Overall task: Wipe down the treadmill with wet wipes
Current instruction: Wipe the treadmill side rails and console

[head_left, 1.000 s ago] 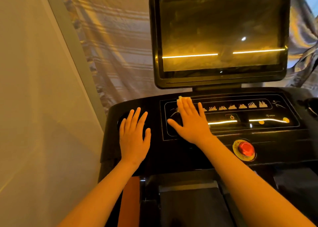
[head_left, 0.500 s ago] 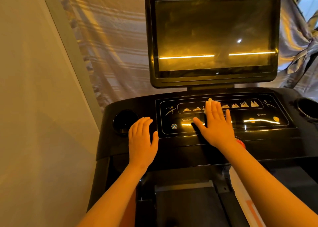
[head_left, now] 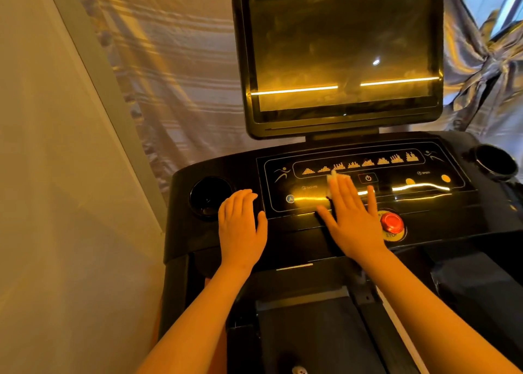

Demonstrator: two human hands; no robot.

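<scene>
- My R hand (head_left: 351, 218) lies flat, palm down, on the treadmill (head_left: 297, 240) console. Fingers straight & close together, thumb out to the left. Grip released: nothing curled, just pressing down.
- Under those fingers is the wet wipe (head_left: 336, 177), pinned to the glossy control panel (head_left: 410, 188). Only a crumpled white bit shows past the fingertips, just below the row of programme icons & just left of the power symbol (head_left: 368, 178).
- My L hand (head_left: 242, 226) is flat on the console too, just left of the panel's edge, fingers together. Grip released, holding nothing. Fingertips sit near the left cup holder (head_left: 208, 196).
- The red stop button (head_left: 391, 223) is just beside the R hand's outer edge; touching or not, can't tell.
- The screen (head_left: 339, 53) stands above the console, dark, w/ two amber light strips reflected across it.
- The right cup holder (head_left: 493, 159) is at the far right of the console, well apart from both hands.
- The belt (head_left: 311, 331) shows low down, btwn my forearms.
- A striped curtain (head_left: 184, 62) hangs behind; a plain wall (head_left: 56, 175) is at left.
</scene>
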